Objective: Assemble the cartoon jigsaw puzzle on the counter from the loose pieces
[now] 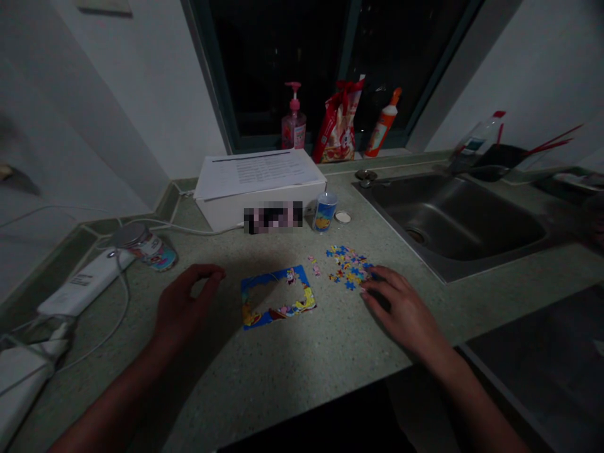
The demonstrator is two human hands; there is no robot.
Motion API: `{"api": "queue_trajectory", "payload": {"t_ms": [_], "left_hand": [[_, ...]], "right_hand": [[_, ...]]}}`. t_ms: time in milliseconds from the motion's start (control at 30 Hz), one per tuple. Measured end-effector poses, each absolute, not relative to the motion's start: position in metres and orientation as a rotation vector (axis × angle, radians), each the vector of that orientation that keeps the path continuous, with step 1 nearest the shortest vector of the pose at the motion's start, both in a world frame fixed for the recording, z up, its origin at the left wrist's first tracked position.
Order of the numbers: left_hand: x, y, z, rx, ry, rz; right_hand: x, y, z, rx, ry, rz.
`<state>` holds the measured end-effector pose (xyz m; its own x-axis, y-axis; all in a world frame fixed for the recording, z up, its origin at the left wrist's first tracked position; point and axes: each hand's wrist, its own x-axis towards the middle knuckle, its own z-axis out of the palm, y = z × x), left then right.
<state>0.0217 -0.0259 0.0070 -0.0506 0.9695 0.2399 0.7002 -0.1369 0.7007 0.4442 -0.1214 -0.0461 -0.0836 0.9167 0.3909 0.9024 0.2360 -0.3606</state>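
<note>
My left hand hovers over the speckled green countertop, thumb and fingertips curled close together; anything tiny between them is hidden. To its right lies a jigsaw puzzle with a blue, cartoon-printed border assembled and a hollow centre. My right hand rests with spread fingers on the counter, touching the edge of a heap of loose colourful puzzle pieces. A few more pieces lie between the heap and the puzzle.
A stainless steel sink is set in the counter to the right. Behind the puzzle stand a white box topped with papers and a blue cup. A white power strip, a can and cables lie left; bottles stand on the windowsill.
</note>
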Motion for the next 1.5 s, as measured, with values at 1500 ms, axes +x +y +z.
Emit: {"api": "queue_trajectory", "payload": {"t_ms": [1500], "left_hand": [[0.022,-0.027,0.005,1.834,1.768,1.025]], "right_hand": [[0.4,-0.116,-0.053,-1.407,-2.016,0.078]]}}
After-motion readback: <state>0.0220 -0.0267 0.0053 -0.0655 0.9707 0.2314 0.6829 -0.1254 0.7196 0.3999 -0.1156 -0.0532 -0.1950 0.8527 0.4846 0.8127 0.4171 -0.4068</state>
